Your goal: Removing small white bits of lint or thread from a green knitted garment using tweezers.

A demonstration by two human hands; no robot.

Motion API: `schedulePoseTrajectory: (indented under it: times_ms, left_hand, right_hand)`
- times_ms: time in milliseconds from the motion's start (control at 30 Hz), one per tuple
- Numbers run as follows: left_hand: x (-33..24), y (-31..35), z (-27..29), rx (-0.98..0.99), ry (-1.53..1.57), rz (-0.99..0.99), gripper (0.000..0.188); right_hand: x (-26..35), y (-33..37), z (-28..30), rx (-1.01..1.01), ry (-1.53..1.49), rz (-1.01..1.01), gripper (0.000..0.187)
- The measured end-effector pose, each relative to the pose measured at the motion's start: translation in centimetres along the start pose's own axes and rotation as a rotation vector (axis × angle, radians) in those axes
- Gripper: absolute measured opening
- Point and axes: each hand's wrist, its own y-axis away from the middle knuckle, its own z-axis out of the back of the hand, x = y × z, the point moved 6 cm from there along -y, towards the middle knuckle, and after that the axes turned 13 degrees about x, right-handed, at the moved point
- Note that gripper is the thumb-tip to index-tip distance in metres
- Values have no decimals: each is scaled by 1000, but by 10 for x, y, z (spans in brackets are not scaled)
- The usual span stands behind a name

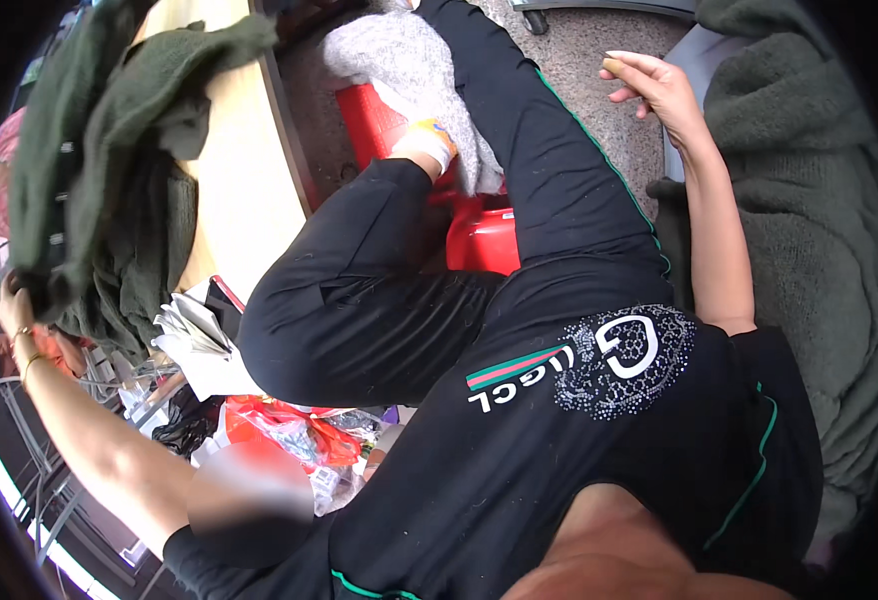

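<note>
A dark green knit cardigan with small pale buttons hangs at the far left, its fabric spread over the edge of a light wooden table. My left hand, wrist ringed with bracelets, is closed on the cardigan's lower edge at the left rim. On the other side, my right hand is raised in the air beside my leg, its fingers loosely bent and apart. I can see nothing in them. Nearest to it lies a thick heap of dark green knit fabric, down my right side.
Grey fuzzy cloth lies by my feet over a red object. A red stool shows between my legs. White papers jut out at the table's near end, above red and clear plastic bags. A caster stands on the speckled floor.
</note>
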Motion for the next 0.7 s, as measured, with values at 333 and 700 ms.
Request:
schedulePoseTrajectory:
  times_ms: [333,700]
  left_hand:
    - [-429,-19,127,-278,668,-446,36]
    - [-686,149,174,-323,487,-1196,19]
  right_hand:
    - [21,9,-13,91,-16,120,40]
    - [118,39,-11,-74,164,476,38]
